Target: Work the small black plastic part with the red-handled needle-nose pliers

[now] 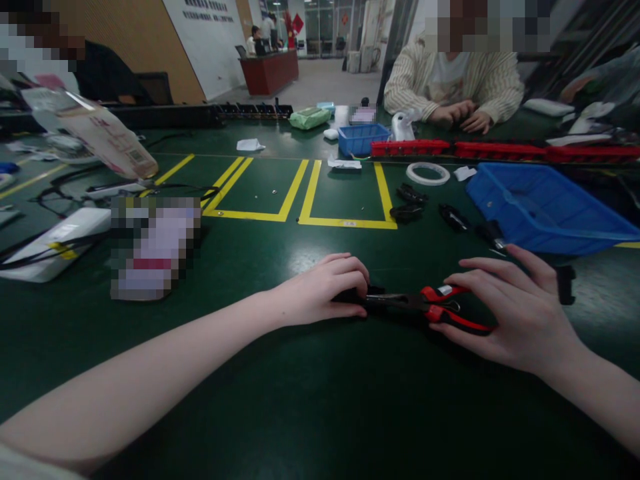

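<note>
My right hand [520,313] is closed around the red and black handles of a pair of long-nose pliers [440,310]. The pliers' jaws point left and reach a small black part [350,297] pinched in my left hand [330,290]. My left fingers cover most of that part, so its shape is hard to make out, and whether the jaws grip it I cannot tell. Beyond my right hand lie several similar black pieces [454,218] on the green table [280,400].
A blue bin [550,207] stands at the right, with a roll of white tape [427,174] beside it. At the left are a phone [163,247], a white box [60,243] and a bottle [107,137]. A smaller blue basket [363,140] and a seated person [453,80] are across the table.
</note>
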{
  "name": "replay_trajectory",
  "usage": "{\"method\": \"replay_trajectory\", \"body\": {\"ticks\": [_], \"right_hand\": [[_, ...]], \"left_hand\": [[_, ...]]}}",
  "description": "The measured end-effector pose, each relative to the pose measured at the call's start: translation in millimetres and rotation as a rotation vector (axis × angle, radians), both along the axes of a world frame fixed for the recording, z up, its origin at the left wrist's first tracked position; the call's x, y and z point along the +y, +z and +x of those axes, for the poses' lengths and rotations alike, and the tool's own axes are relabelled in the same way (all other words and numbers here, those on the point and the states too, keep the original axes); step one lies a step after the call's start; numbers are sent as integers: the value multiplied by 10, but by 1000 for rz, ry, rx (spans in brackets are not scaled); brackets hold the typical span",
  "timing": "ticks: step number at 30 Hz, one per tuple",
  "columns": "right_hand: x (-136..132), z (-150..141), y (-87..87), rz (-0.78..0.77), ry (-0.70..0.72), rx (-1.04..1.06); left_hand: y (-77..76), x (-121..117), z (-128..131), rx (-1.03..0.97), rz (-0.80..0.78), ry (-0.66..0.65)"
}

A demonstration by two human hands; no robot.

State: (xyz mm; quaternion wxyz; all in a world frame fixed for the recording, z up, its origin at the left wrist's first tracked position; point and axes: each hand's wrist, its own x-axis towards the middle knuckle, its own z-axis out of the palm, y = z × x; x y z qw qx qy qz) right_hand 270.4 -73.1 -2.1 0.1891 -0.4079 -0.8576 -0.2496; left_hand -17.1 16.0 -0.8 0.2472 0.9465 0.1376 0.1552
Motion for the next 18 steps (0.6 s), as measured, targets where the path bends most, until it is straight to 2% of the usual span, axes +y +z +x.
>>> {"method": "replay_trajectory", "body": {"ticks": [7,18], "right_hand": [[-4,-2,18,29,16,-15],[-13,-41,-22,2,-9,3]], "left_hand": [[-2,-16,-7,-12,-4,15],[-61,15,-12,-8,84,1]]}}
